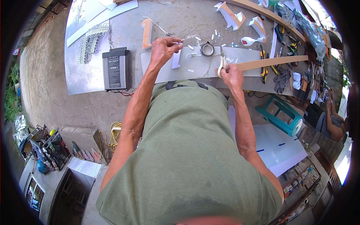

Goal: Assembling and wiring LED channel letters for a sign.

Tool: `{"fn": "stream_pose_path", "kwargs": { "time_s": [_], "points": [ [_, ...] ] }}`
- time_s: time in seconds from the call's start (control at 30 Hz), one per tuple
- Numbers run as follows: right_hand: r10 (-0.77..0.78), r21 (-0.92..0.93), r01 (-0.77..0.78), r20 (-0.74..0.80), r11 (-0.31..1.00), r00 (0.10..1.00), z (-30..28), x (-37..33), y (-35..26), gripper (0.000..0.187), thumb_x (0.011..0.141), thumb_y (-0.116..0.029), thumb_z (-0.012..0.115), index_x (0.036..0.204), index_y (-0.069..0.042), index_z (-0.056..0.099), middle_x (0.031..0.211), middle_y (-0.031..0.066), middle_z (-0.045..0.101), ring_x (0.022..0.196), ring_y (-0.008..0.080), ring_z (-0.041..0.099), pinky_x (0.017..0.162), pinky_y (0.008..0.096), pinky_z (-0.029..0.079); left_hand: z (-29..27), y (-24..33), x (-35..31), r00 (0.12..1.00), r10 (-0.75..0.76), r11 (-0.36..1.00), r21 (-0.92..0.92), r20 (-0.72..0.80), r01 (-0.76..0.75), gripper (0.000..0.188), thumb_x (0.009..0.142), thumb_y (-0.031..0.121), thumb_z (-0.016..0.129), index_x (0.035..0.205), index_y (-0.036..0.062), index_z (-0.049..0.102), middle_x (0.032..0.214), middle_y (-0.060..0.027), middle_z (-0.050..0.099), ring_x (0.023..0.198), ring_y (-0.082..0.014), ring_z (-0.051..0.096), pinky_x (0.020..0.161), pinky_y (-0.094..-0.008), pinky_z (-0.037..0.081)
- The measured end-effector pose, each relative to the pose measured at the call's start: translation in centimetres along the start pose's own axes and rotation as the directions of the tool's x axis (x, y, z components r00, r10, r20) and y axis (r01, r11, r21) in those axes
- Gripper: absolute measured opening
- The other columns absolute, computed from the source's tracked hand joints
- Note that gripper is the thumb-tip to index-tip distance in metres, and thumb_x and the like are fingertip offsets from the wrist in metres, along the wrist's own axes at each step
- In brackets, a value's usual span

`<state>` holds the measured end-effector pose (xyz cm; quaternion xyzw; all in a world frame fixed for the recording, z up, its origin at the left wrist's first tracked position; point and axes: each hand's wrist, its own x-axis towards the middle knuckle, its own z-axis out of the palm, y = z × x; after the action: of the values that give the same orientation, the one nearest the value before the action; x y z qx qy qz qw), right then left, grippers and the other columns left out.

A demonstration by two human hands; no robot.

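My left hand [164, 49] is raised over the metal table, thumb and fingertips pinched on a thin white wire [182, 41]. Scissors with pale handles [221, 63] are in my right hand [232, 76], blades pointing away from me. Between the hands lie a roll of black tape [207, 48], small white cut pieces [191, 70] and a tangle of white wire. A flat tan strip [270, 63] runs from beside my right hand toward the right. Just beyond my left hand stands an orange-faced white letter shape [146, 33].
A dark power supply box [117, 69] and coiled wire strings [90, 43] are on the left. More letter shapes [229, 17], a white bottle [249, 41] and hand tools [264, 63] lie right. A teal stool [281, 113] stands near another person [332, 120].
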<state>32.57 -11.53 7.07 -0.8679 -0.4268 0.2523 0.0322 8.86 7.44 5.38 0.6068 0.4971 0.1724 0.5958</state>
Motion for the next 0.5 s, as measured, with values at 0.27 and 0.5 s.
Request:
{"fn": "stream_pose_path", "kwargs": {
  "time_s": [0.27, 0.5],
  "points": [
    [-0.203, 0.91, -0.115, 0.209, 0.398, 0.957, -2.5, -3.0, -0.4, 0.03, 0.094, -0.013, 0.07, 0.115, 0.005, 0.059, 0.09, 0.0098, 0.071, 0.074, 0.0118, 0.069, 0.051, 0.0216, 0.049, 0.1, -0.1, 0.5, 0.99, 0.115, 0.992, -0.063, 0.085, -0.11, 0.027, 0.09, 0.006, 0.071, 0.116, 0.0039, 0.075, 0.094, -0.0086, 0.076, 0.084, -0.0109, 0.069, 0.077, -0.0263, 0.056],
    [-0.228, 0.838, -0.22, 0.373, 0.5, 0.9, -1.8, -3.9, -2.8, 0.036, 0.092, -0.02, 0.076, 0.116, 0.0, 0.058, 0.09, 0.0027, 0.069, 0.074, 0.0089, 0.066, 0.054, 0.0207, 0.047, 0.6, 0.5, 1.1, 0.999, 0.036, 0.996, -0.079, -0.002, -0.037, 0.044, 0.083, 0.006, 0.074, 0.125, -0.0042, 0.066, 0.091, -0.0139, 0.077, 0.079, -0.0153, 0.075, 0.075, -0.0283, 0.059]
  ]
}}
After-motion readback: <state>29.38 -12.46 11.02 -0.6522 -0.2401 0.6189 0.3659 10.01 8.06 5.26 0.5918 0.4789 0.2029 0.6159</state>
